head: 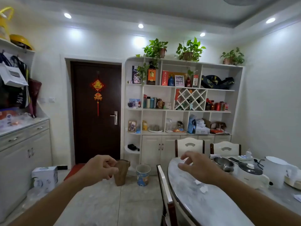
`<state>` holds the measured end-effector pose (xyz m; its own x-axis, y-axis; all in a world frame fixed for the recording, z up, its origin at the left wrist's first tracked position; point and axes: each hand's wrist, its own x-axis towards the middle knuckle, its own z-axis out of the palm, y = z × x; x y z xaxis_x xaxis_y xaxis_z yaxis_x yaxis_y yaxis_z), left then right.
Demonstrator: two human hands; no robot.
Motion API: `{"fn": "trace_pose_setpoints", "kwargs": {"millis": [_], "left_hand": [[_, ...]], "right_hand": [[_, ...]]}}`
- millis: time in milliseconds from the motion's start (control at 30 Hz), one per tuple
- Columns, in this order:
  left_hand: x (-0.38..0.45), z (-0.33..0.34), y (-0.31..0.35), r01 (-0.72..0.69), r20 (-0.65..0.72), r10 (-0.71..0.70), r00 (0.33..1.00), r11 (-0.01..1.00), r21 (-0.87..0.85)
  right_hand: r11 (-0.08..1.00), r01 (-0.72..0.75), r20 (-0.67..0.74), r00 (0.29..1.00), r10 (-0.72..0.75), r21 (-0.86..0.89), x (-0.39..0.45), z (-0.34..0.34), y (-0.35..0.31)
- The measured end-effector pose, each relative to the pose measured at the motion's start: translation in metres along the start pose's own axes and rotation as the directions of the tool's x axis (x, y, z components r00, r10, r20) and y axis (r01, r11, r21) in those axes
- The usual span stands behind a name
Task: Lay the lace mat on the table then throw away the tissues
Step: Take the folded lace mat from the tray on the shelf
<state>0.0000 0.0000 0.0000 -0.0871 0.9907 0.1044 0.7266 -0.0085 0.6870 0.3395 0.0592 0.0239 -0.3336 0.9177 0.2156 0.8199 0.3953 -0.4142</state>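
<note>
1. Left hand [99,168] pinched shut on the brown folded mat [121,172], dangling over the floor, long axis near vertical, left of the bench [187,201].
2. Right hand [195,167] spread open, empty, hovering over the bench's near-left end.
3. Tissues [202,187] lying on the marble just below and right of that hand, so right one's clearly closer.
4. Probably needs the mat swung rightward onto the bare marble first.
5. Bin [143,175] standing on the tile between mat and bench.
6. Pots and a jug crowding the far end.
</note>
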Motion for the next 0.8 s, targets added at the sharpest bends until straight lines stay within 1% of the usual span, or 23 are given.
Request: {"fn": "trace_pose_setpoints", "kwargs": {"millis": [33,100,233,367,533,800], "left_hand": [[0.010,-0.002,-0.005,0.003,0.001,-0.003,1.000,1.000,-0.025],[0.035,-0.010,-0.017,0.014,-0.019,-0.014,1.000,1.000,-0.016],[0.093,-0.028,-0.049,0.002,-0.010,-0.001,1.000,1.000,0.008],[0.161,-0.053,-0.082,-0.021,0.044,0.020,0.999,1.000,0.019],[0.237,-0.078,-0.105,-0.067,0.048,0.068,0.997,0.998,-0.011],[0.358,-0.065,-0.128,-0.081,0.039,0.083,0.996,0.995,-0.052]], "right_hand": [[0.998,-0.010,0.022,1.000,0.009,0.058,0.013,0.005,0.001],[0.990,-0.017,0.052,0.999,0.010,0.143,0.039,0.012,0.001],[0.982,-0.052,0.032,0.998,0.047,0.182,0.100,0.038,-0.010],[0.978,-0.097,0.008,0.995,0.097,0.182,0.165,0.062,-0.023],[0.978,-0.122,-0.026,0.991,0.128,0.172,0.236,0.081,-0.034],[0.977,-0.176,-0.072,0.980,0.186,0.120,0.343,0.113,-0.013]]}}
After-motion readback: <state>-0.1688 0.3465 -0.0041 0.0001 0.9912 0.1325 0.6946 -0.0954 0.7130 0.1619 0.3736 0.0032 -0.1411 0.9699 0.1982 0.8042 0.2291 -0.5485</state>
